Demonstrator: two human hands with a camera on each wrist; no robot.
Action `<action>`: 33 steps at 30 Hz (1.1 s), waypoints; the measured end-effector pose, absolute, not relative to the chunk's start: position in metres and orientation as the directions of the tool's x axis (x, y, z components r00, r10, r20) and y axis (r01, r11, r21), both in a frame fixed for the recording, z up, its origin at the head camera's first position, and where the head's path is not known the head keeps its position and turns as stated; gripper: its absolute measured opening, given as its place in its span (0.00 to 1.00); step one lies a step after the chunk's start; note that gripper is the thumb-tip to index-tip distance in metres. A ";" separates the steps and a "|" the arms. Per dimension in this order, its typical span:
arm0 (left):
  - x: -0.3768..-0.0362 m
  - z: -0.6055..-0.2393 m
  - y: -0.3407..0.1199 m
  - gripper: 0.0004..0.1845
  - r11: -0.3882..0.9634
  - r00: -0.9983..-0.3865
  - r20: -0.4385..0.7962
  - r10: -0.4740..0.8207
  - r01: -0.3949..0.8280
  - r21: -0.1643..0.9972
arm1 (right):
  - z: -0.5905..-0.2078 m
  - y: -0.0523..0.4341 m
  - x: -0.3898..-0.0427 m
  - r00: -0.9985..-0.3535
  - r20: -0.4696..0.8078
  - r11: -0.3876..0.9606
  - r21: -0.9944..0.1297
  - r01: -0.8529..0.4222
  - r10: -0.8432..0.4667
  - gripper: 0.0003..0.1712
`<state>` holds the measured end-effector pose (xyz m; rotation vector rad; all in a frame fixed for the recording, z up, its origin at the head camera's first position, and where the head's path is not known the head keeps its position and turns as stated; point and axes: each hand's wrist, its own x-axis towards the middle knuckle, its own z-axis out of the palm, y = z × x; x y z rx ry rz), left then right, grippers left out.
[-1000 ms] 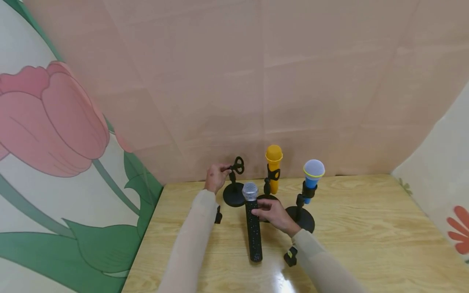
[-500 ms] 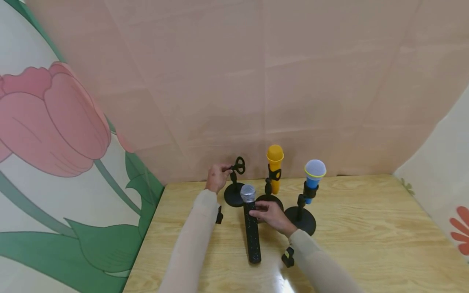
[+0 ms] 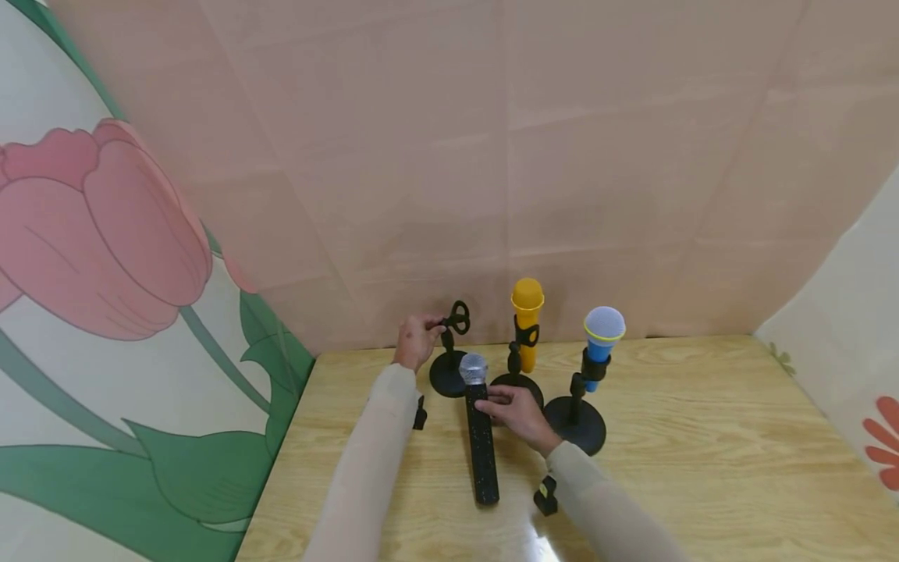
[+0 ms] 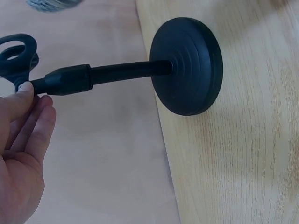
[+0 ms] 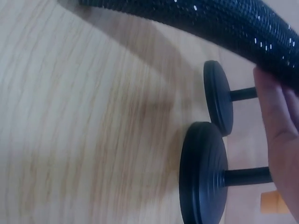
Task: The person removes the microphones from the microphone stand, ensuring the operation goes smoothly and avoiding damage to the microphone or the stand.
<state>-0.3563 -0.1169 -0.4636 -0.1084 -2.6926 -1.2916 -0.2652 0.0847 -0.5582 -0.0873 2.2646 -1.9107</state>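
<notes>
My left hand pinches the top of a black microphone stand just below its ring-shaped clip; thumb and fingers meet there in the left wrist view, where the stand's round base rests on the table. The clip holds nothing. My right hand grips a black sparkly microphone with a silver mesh head. The microphone is tilted, its head toward the back wall, in front of the stands. In the right wrist view the glittery handle crosses the top, with the fingers against it.
Behind my right hand, a yellow microphone sits in a second black stand. To the right, a blue microphone with a white head sits in a third stand. A pink-beige wall covering backs the wooden table.
The right hand and the black microphone have shifted slightly left. The left hand keeps its hold on the stand, with hardly any movement.
</notes>
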 end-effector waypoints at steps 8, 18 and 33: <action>-0.356 -0.461 -0.117 0.12 0.622 -0.986 0.168 -0.011 0.125 0.773 | -0.561 0.074 -0.268 -0.987 -0.152 0.263 -0.955 0.133 -0.052 0.28; -0.354 -0.458 -0.116 0.12 0.612 -0.987 0.159 0.001 0.126 0.780 | -0.565 0.068 -0.268 -0.961 -0.264 0.309 -0.924 0.226 -0.088 0.26; -0.353 -0.460 -0.116 0.12 0.606 -0.988 0.155 -0.009 0.118 0.786 | -0.578 0.058 -0.266 -0.966 -0.250 0.433 -0.880 0.197 -0.068 0.20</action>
